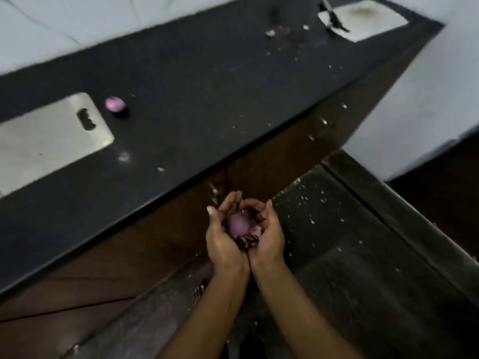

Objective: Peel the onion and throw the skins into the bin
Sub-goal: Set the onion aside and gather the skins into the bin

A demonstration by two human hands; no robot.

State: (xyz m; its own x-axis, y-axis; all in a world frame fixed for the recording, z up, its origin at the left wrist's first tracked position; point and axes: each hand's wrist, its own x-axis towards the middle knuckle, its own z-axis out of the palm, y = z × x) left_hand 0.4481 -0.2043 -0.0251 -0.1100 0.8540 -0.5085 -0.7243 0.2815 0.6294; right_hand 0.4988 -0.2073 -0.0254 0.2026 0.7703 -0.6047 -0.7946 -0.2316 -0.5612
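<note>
My left hand (222,237) and my right hand (267,233) are cupped together below the counter's front edge. Between them lies a peeled purple onion (238,224) with dark red skins (248,239) bunched under and beside it. A second peeled onion (115,104) rests on the black counter (207,94), just right of a steel board (46,141). No bin is in view.
A metal plate or sink (363,19) sits at the counter's far right end. Skin scraps (270,32) are scattered on the counter and on the dark floor (350,242). Brown cabinet fronts (155,242) run below the counter.
</note>
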